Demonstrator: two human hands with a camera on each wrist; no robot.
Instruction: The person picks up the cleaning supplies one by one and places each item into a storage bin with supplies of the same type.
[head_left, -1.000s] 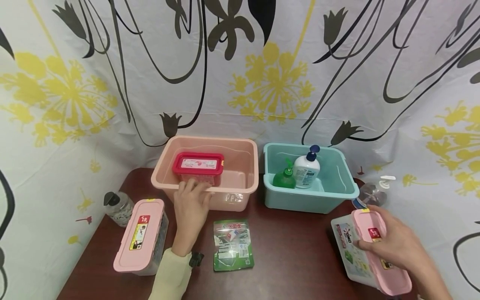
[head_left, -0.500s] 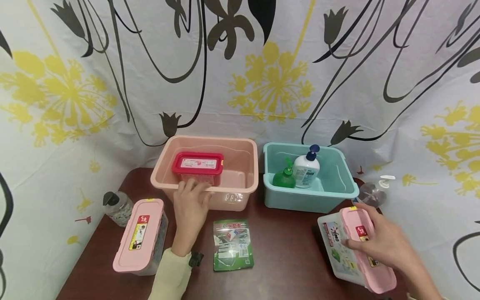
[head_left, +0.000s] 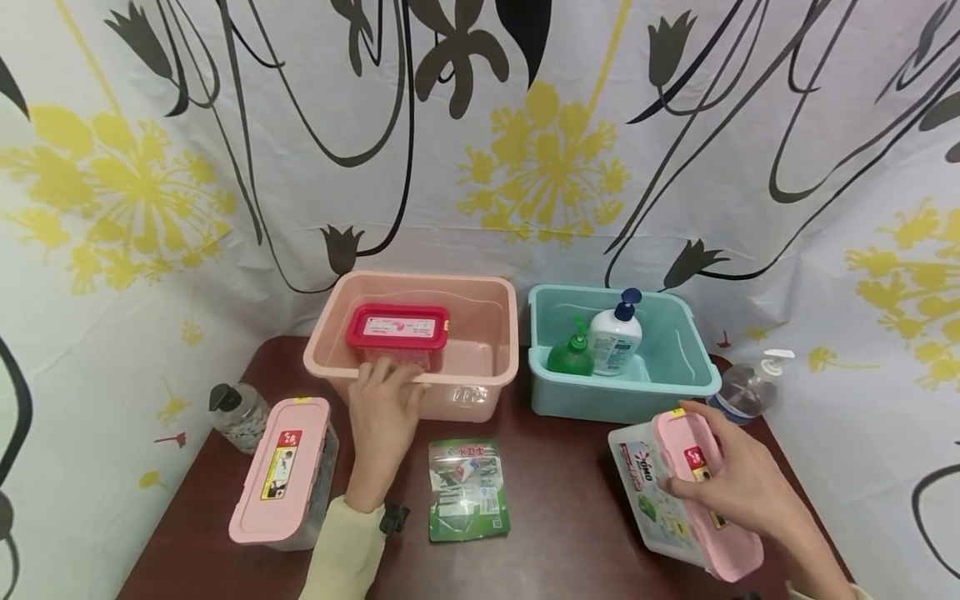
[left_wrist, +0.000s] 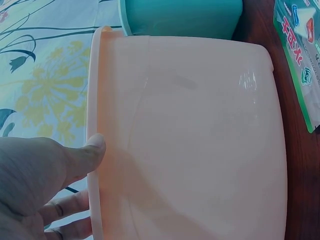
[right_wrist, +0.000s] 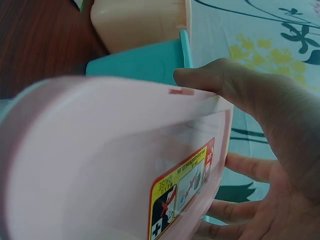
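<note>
My left hand [head_left: 386, 417] holds the front rim of a peach plastic bin [head_left: 467, 403]. In the left wrist view its thumb lies on the outside of the bin wall [left_wrist: 200, 125], while the fingers go behind the rim. A clear box with a red lid [head_left: 397, 327] sits inside that bin. With my right hand [head_left: 738, 487] I grip a translucent OMO-labelled box with a pink lid [head_left: 660, 500], tilted, at the right. Thumb and fingers span its lid [right_wrist: 115, 135] in the right wrist view. Behind it stands a teal bin [head_left: 600, 402].
Inside the teal bin are a green pump bottle [head_left: 572, 356] and a white pump bottle [head_left: 613, 342]. A green pouch [head_left: 468, 492] lies mid-table. Another pink-lidded box [head_left: 285, 475] and a black-capped bottle [head_left: 240, 417] stand left; a clear pump bottle [head_left: 748, 390] is at right.
My right hand has moved left with the pink-lidded box, bringing it in front of the teal bin. The left hand stays on the peach bin's rim.
</note>
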